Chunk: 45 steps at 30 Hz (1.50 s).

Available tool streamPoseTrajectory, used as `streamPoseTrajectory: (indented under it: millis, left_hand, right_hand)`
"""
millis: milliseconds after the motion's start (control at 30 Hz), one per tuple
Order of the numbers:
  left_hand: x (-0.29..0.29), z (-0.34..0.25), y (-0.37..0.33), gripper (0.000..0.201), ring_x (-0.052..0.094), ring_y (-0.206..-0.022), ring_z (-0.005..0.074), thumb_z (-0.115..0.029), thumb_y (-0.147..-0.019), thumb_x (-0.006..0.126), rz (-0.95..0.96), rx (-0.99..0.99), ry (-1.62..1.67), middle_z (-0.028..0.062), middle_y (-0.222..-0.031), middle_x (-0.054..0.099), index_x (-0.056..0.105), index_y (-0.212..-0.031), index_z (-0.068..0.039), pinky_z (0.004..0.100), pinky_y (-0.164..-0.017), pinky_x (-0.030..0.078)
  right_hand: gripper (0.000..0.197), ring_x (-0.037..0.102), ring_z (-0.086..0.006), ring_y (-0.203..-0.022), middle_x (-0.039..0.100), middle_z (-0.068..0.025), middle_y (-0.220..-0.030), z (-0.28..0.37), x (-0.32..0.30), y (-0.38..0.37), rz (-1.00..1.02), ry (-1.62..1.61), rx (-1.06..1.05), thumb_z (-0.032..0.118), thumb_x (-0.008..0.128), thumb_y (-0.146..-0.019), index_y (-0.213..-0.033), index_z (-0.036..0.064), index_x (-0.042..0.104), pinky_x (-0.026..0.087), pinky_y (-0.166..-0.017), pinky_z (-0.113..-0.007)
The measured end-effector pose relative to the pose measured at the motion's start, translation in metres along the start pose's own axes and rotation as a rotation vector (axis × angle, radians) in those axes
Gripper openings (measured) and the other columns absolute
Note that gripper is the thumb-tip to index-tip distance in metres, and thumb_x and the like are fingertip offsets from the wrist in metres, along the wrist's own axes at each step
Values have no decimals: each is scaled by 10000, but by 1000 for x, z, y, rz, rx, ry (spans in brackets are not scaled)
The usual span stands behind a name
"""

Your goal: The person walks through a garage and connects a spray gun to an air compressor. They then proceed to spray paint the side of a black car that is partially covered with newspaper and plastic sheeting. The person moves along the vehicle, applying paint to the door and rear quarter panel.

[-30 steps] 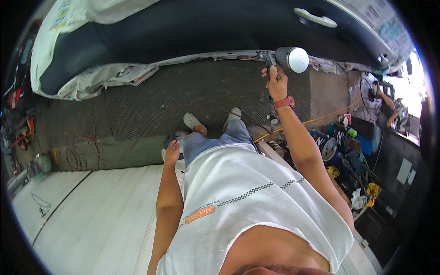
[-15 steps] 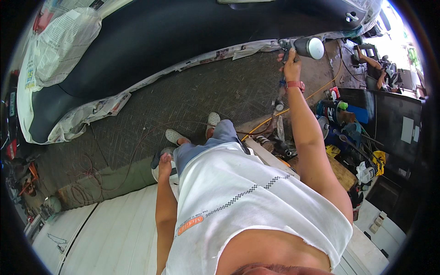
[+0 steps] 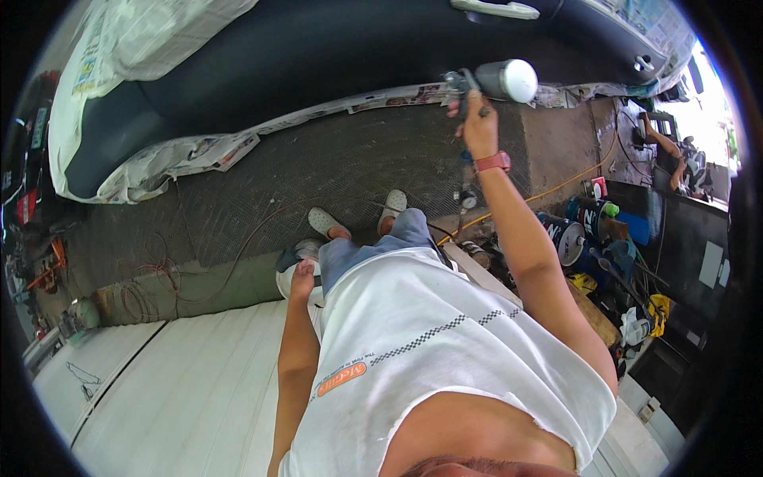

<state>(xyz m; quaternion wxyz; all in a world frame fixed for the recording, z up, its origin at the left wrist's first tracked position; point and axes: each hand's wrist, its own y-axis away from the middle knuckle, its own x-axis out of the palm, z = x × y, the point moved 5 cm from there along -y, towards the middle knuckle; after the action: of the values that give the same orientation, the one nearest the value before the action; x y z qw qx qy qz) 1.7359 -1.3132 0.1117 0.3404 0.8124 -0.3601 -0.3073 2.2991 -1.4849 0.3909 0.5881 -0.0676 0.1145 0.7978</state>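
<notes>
My right hand (image 3: pixel 480 126) is closed round the grip of a spray gun (image 3: pixel 462 83), the arm stretched out forward. The gun's grey cup with a white lid (image 3: pixel 518 80) points to the right. Just beyond the gun lies a dark, matt car body side (image 3: pixel 334 63), its lower edge lined with masking newspaper (image 3: pixel 397 98). A small round gauge (image 3: pixel 468 199) hangs below the gun by the hose. My left hand (image 3: pixel 303 278) hangs at my side above a white bucket (image 3: pixel 288 280), with nothing seen in it; its fingers are loose and partly hidden.
Paint cans (image 3: pixel 563 238), rags and bottles crowd the right side beside a black panel (image 3: pixel 699 254). A yellow hose (image 3: pixel 548 199) and a thin reddish hose (image 3: pixel 254 238) cross the floor. Behind me is a white ribbed surface (image 3: pixel 199 381). Another person (image 3: pixel 664 143) sits at the far right.
My right hand has moved left along the car side with the spray gun. The view has shifted, so the car side sits higher and farther left. My left hand still hangs down.
</notes>
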Motion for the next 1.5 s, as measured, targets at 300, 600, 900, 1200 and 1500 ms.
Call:
streamPoseTrajectory:
  millis: [300,600,900,1200,1500]
  left_hand:
    - [-84,10,9,547,610,-1223,254,-360,-997,601,-153,22,-120,174,-1322,637,532,-1361,44,351,-1045,447]
    - [-158,81,16,555,602,-1214,266,-324,-984,618,-210,-50,-98,177,-1319,632,518,-1379,52,355,-1045,448]
    - [-146,105,-8,558,598,-1226,290,-361,-989,601,-165,-34,-49,187,-1332,623,531,-1378,33,372,-1043,454]
    - [-102,-5,-14,585,589,-1260,279,-445,-1013,533,-91,20,-255,176,-1355,621,519,-1411,-16,360,-1081,425]
    - [-24,-45,-29,542,632,-1163,227,-360,-1015,570,-49,86,-170,142,-1228,686,510,-1393,23,348,-1017,463]
  right_hand:
    - [378,644,-105,-691,702,-55,-825,17,238,90,317,-27,-160,329,562,-1033,-1179,-5,662,504,-567,-273]
    - [426,631,-110,-678,685,-69,-760,42,408,141,445,13,-322,334,580,-1022,-1257,-16,638,529,-659,-285]
    - [404,615,-70,-708,673,-21,-830,81,393,129,582,-155,-86,370,526,-1048,-1210,20,644,474,-509,-216]
    - [381,624,-81,-688,704,-46,-835,59,157,65,210,-33,-170,307,521,-1054,-1245,-1,640,476,-541,-244]
    - [469,664,-121,-697,707,-73,-854,42,-57,1,-71,60,-148,416,448,-1070,-1131,-7,642,476,-445,-254]
